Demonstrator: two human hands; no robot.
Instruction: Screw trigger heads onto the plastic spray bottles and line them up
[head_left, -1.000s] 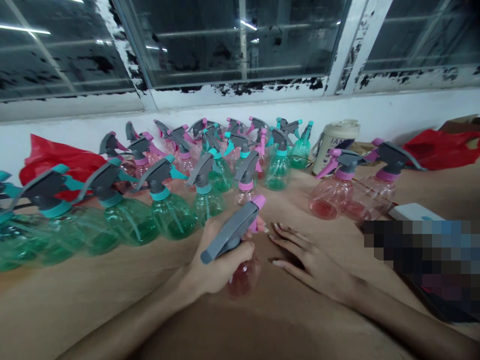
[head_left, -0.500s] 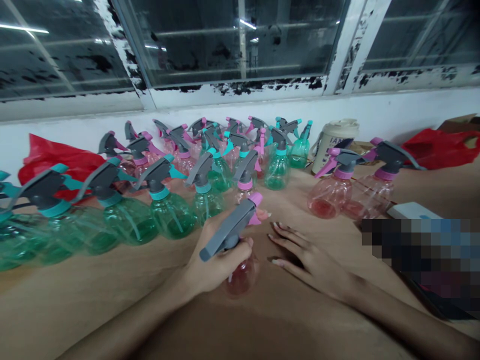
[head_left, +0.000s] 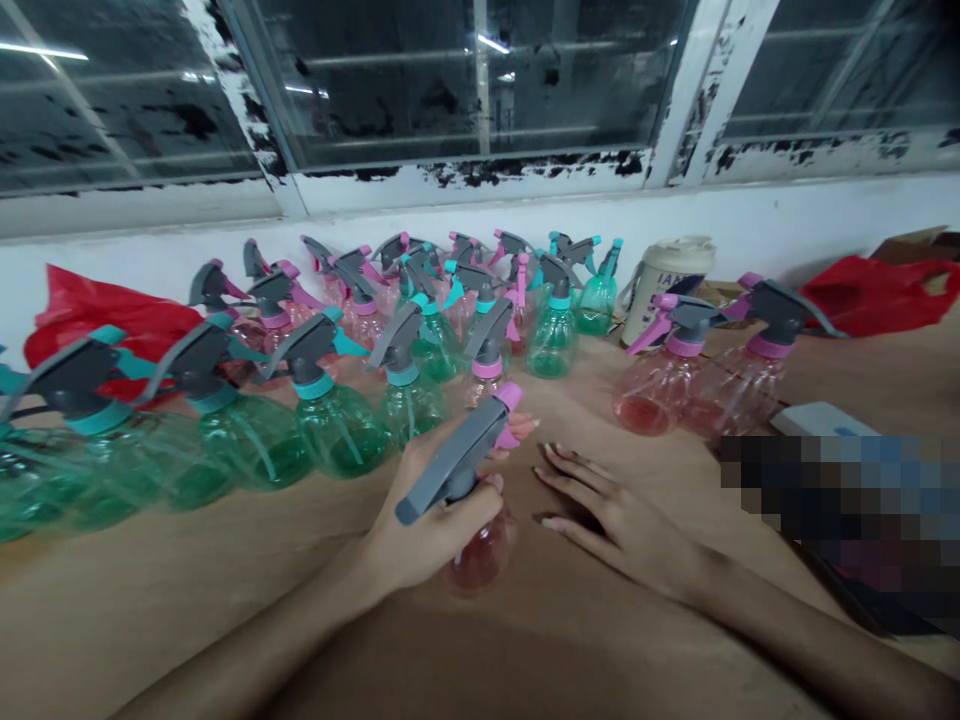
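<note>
My left hand (head_left: 427, 510) is wrapped round the neck of a pink spray bottle (head_left: 484, 555), which stands on the wooden table (head_left: 525, 650). The bottle's grey sprayer head, with a pink nozzle and trigger, points away to the right; part of its neck is hidden by my fingers. To the right of it, my right hand (head_left: 607, 505) lies on the table with its fingers stretched out, apart from the bottle and holding nothing. Just beyond my left hand are a green spray bottle (head_left: 412, 405) and another pink-collared spray bottle (head_left: 486, 375).
Green spray bottles (head_left: 341, 425) line the left, with several pink and green ones behind. Two pink spray bottles (head_left: 652, 395) stand at right, near a cream tumbler (head_left: 667, 285). Red plastic bags (head_left: 877, 295) lie by the wall; a white box (head_left: 817, 420) sits beside a blurred-out patch.
The view has shifted very slightly. Both hands and the held spray bottle stay in practically the same place.
</note>
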